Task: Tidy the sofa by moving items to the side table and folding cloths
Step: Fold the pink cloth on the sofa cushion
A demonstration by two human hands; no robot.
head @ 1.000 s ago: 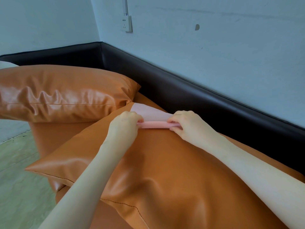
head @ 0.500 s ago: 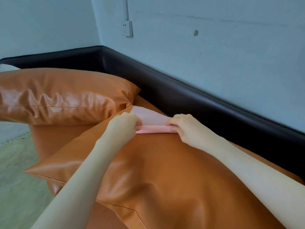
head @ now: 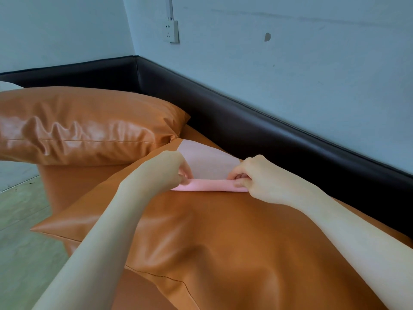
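Head cam: the pink cloth [head: 207,168] lay on the near orange cushion [head: 223,231], its near edge rolled up. The left hand [head: 165,170] pinched the roll's left end and the right hand [head: 257,177] pinched its right end. A second cushion [head: 85,124] sat left of the cloth, beyond it.

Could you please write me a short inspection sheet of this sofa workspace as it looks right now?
Surface: near orange cushion, smooth, carrying the cloth.
Job's things: pink cloth, near edge rolled or folded over.
Clutter: second orange cushion behind, to the left.
Hands: left hand and right hand each pinch one end of the cloth's roll.
Cables: conduit above the wall socket.
Surroundings: black sofa back, pale wall, light floor.
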